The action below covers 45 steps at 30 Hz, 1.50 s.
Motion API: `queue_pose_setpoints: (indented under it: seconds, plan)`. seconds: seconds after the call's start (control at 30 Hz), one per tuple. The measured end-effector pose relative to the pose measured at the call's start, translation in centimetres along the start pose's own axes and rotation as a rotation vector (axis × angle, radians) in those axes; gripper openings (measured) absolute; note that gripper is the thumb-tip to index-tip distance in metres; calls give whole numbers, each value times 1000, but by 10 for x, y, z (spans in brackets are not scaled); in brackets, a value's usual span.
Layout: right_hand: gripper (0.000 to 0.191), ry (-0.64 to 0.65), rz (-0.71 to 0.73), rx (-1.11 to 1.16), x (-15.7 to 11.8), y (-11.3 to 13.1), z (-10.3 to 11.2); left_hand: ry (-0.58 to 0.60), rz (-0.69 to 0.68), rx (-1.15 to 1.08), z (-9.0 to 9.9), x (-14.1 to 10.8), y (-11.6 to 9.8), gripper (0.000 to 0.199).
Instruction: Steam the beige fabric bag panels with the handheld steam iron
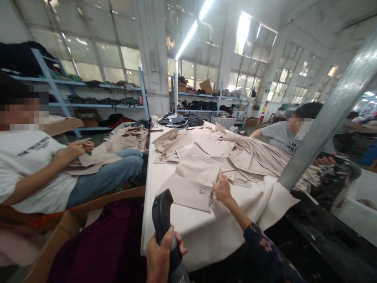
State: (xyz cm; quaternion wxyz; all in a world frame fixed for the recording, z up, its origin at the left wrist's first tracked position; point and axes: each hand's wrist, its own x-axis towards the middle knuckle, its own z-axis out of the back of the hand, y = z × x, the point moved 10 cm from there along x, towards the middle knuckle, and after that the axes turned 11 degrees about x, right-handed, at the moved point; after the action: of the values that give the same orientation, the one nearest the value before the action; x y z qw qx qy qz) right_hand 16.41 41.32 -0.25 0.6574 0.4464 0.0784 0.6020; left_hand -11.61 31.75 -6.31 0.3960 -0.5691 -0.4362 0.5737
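A flat beige piece of smooth sheet material (185, 192), perhaps leather or cloth, lies on the white-covered table (200, 232), in its near part, closer to the left edge than to the right one. Its colour is even and pale, its lower border is almost straight, and near its right end it carries a small mark or opening with a darker outline, too small to read clearly. Along this right end there is a narrow, darker, uneven line. Behind it, a softly wrinkled beige piece (196, 169) touches it and partly covers its upper side.

The right hand (223, 190) is at the right end of the flat piece, the fingers bent and nearly together; I cannot tell if they pinch it firmly. The left hand (159, 257) is closed around a black, curved plastic nozzle-like tool (163, 214), whose wide, bent tip rises over the near left corner of the table, just beside the flat piece.

Toward the far edge, a loose heap of beige pieces (203, 145) spreads out, and long beige strips (262, 153) run to the right edge.
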Motion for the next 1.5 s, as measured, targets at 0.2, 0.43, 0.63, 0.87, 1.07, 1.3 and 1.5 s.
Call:
queue_pose_setpoints:
  seconds: [0.2, 0.43, 0.63, 0.87, 1.07, 1.3, 1.5]
  plan:
    - [40, 339, 269, -123, -35, 47, -56, -39, 48, 29, 3, 6, 8, 39]
    - [28, 367, 161, -229, 24, 39, -120, -71, 59, 47, 5, 12, 9, 40]
    - [13, 290, 90, -206, 22, 30, -138, -54, 20, 76, 3, 27, 4, 42]
    - [20, 294, 183, -126, 19, 31, -130, 36, -26, 69, -34, 59, -1, 38]
    - [22, 296, 252, -40, 16, 38, -127, 63, -68, 97, -54, 89, -11, 40]
    - [21, 295, 260, -22, 13, 39, -124, -109, -119, 49, -37, 108, -30, 34]
    - [12, 234, 234, -13, 17, 35, -120, -310, -94, 98, 15, 81, -35, 35]
